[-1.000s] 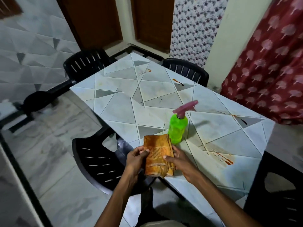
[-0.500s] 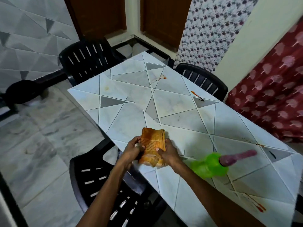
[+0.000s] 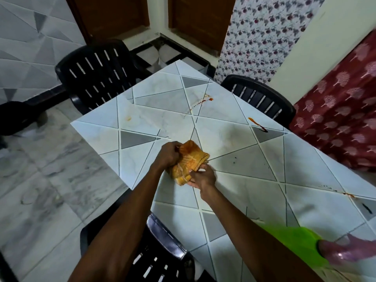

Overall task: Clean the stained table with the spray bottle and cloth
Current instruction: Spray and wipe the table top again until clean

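Both hands are on the orange cloth [image 3: 189,161] as I watch: my left hand [image 3: 169,154] has its fingers curled tight round the cloth's end at 10 o'clock, and my right hand [image 3: 202,177] pinches the end at 5 o'clock, thumb on top and fingers underneath. The cloth is folded into a thick wad, over the middle of the bench [image 3: 142,110]; I cannot tell whether it touches the top.

Nearest to me, at 4 o'clock, the green spray bottle [image 3: 301,244] stands on the bench, blurred, its pink trigger head [image 3: 350,251] pointing to 3 o'clock. At 6 o'clock a black plastic chair [image 3: 154,261] is tucked against the bench edge, below my forearms.

Past the cloth, the tiled top carries stains: a dark red streak [image 3: 257,125] at 2 o'clock, a thin orange smear [image 3: 200,102] at 12, a small orange spot [image 3: 128,118] at 10, and reddish marks [image 3: 349,194] at 3.

Beyond the far edges stand two more black chairs, one at 11 o'clock [image 3: 95,74] and one at 1 o'clock [image 3: 260,96].
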Motion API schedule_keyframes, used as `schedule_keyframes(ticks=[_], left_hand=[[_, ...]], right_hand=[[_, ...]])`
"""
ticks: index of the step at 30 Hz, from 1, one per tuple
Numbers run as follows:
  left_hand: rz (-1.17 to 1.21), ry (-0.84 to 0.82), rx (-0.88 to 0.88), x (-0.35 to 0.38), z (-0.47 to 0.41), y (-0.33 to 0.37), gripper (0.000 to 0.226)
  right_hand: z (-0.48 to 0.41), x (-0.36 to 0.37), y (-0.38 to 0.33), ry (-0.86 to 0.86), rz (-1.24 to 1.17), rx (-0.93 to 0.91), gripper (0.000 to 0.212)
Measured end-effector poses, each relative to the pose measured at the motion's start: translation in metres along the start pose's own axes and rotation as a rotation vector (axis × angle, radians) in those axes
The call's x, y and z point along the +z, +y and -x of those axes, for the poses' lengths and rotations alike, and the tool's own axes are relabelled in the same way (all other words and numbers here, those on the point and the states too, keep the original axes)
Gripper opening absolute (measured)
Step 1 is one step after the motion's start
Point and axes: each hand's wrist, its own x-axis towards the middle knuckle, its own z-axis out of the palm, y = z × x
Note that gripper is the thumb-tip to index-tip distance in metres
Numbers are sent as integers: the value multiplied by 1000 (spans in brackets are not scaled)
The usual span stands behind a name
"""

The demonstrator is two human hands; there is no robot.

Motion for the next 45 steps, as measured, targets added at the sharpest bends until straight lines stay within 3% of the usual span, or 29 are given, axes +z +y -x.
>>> schedule_keyframes(ticks=[3,6,10,13,16,19,22,25,28,31,34,36,39,45], left_hand=[[-122,47,-56,13,-3,-12,45],[-284,198,-64,28,14,-17,42],[-320,408,23,53,59,-15,41],[-264,463,171,83,105,-11,37],[-175,344,367,124,162,-13,31],[-165,237,367,164,202,-19,34],[-377,161,312,200,231,-15,64],[-578,-43,196,220,252,-11,91],[-618,-134,135,228,259,-14,108],[-627,-142,115,227,258,-11,112],[-654,-170,67,224,256,-3,109],[-636,-163,48,226,257,-3,106],[-584,-141,31,228,260,1,108],[-540,-94,-48,230,254,21,104]], right_hand=[[-32,0,21,52,175,-55,35],[0,-10,15,75,256,-89,29],[49,-48,26,73,108,-115,20],[79,-83,49,41,-16,-97,14],[112,-120,81,17,-49,-111,14],[141,-156,113,8,-23,-87,17],[166,-198,138,28,-11,-49,17],[183,-240,154,102,62,-53,21],[198,-270,150,288,160,-203,38],[209,-288,126,479,215,-495,65],[219,-299,93,486,232,-660,102],[216,-296,70,471,289,-726,112],[211,-284,42,443,332,-782,110],[197,-278,17,488,260,-839,67]])
